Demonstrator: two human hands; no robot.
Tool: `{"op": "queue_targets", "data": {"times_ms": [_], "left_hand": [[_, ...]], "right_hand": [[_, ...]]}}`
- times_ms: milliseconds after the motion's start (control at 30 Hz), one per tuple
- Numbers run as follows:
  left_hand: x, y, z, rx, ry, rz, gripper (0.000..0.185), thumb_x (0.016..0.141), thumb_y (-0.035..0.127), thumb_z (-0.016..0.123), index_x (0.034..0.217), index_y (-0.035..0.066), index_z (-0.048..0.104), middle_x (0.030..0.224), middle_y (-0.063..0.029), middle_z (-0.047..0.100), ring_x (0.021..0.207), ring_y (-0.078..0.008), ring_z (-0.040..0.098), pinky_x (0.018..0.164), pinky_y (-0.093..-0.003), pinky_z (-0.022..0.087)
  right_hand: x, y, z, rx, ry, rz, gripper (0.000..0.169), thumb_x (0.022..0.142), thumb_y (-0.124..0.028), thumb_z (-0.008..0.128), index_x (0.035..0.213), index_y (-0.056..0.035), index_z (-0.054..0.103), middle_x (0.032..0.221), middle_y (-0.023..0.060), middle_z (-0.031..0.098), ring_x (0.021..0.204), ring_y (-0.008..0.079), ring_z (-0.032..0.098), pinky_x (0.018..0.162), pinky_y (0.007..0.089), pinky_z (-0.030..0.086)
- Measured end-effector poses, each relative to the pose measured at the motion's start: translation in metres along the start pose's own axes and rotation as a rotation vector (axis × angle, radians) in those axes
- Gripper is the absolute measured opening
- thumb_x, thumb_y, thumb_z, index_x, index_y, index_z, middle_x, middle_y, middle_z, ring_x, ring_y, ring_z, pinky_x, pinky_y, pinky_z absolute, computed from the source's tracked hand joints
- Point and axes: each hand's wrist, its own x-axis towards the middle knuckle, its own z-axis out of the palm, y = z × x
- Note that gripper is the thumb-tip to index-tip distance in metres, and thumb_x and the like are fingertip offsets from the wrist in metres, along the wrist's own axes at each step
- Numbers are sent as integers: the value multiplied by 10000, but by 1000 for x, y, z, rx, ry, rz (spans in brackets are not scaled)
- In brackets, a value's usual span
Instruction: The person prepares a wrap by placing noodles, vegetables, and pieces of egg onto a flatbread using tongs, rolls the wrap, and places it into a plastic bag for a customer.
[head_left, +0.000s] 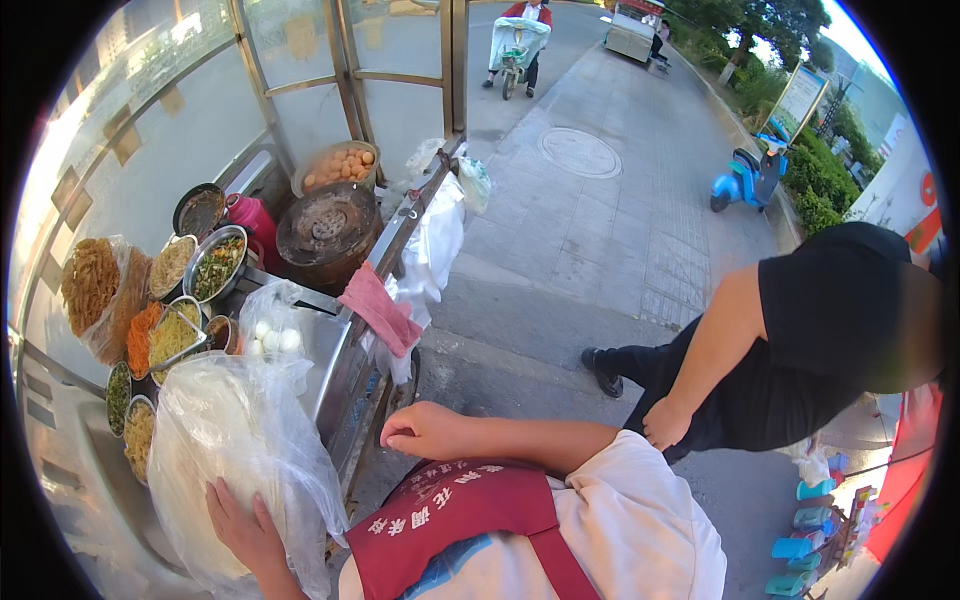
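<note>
My left hand (244, 517) lies spread on a large clear plastic bag (225, 427) that wraps something pale and flat, perhaps a stack of thin dough sheets. Held in front of the red apron (450, 499), my right hand (420, 430) has its fingers curled in, with nothing visible in them. Beyond the big bag, a smaller plastic bag (274, 315) contains several peeled white eggs (289, 340). Metal tongs (196, 345) rest across a bowl of yellow shreds (172, 334). Next to it are orange shreds (142, 337) and a bowl of chopped vegetables (217, 262).
A round griddle (328, 225) stands before a basin of brown eggs (341, 165). A pink cloth (381, 309) hangs over the cart's metal edge (334, 367). A person in black (750, 360) walks close on my right. Framed panes (300, 45) enclose the cart's far side.
</note>
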Motion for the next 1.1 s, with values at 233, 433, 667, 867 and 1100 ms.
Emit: {"op": "queue_targets", "data": {"times_ms": [233,433,667,867,1100], "left_hand": [[18,69,-5,-111,85,-28,564,896,203,609,1397,-12,467,1441,-266,450,1322,-450,431,1106,-518,335],[107,182,20,94,20,251,672,764,35,668,1404,52,465,1386,-203,508,1325,-386,436,1125,-520,304],[155,120,86,239,-332,29,678,739,-19,689,1377,69,476,1137,-140,573,1149,-354,522,1047,-500,379],[140,146,36,180,-90,-213,748,671,-26,770,1362,43,493,1356,-227,489,1261,-412,459,1046,-470,407],[103,92,26,94,-121,-185,443,798,-38,585,1238,4,604,1181,-238,587,1130,-387,572,982,-413,465]], "right_hand": [[34,53,-56,33,-54,-149,229,908,-197,600,1017,-17,691,886,125,707,802,217,673,738,361,521],[52,74,-137,36,-83,-149,232,909,-197,592,1008,-10,689,893,133,713,811,215,692,734,362,530],[35,136,-206,213,-58,47,231,945,-179,566,1060,-11,675,848,75,703,740,144,675,688,312,545],[28,164,-221,294,-3,117,230,961,-179,559,1068,-8,671,840,46,687,722,122,657,667,289,542],[27,165,-222,355,-73,172,240,961,-185,549,1061,-4,672,847,50,688,717,118,654,655,285,550]]}}
